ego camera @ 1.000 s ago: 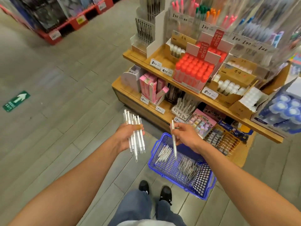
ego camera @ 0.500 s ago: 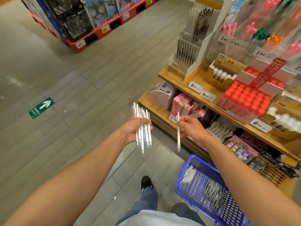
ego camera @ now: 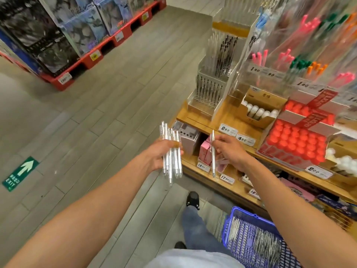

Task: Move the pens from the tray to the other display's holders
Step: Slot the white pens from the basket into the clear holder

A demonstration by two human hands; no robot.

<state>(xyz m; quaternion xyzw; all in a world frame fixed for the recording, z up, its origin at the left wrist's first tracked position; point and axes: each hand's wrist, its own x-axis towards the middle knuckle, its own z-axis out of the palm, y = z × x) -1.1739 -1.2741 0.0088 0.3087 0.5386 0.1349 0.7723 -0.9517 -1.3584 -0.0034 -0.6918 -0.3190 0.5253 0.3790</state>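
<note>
My left hand [ego camera: 160, 154] grips a bundle of several clear white pens [ego camera: 172, 151], held upright in front of me. My right hand [ego camera: 230, 151] pinches a single clear white pen [ego camera: 213, 153], also upright, a little to the right of the bundle. A blue perforated tray [ego camera: 251, 238] with more clear pens lying in it sits on the floor at the lower right, partly hidden by my right forearm. A clear tiered pen display with holders [ego camera: 210, 89] stands on the wooden shelf's left corner, beyond both hands.
The wooden shelf unit [ego camera: 228, 120] carries red-capped bottles [ego camera: 295, 140], white-capped tubes, pink boxes and price tags. Hanging coloured pens fill the upper right. Red pallets with boxed goods [ego camera: 63, 35] line the far left. Grey plank floor with a green exit arrow [ego camera: 20, 173] lies to the left.
The view has swung left and up: the blue tray slid to the lower right and the clear pen display came closer. Both hands keep their pens, raised slightly toward the shelf.
</note>
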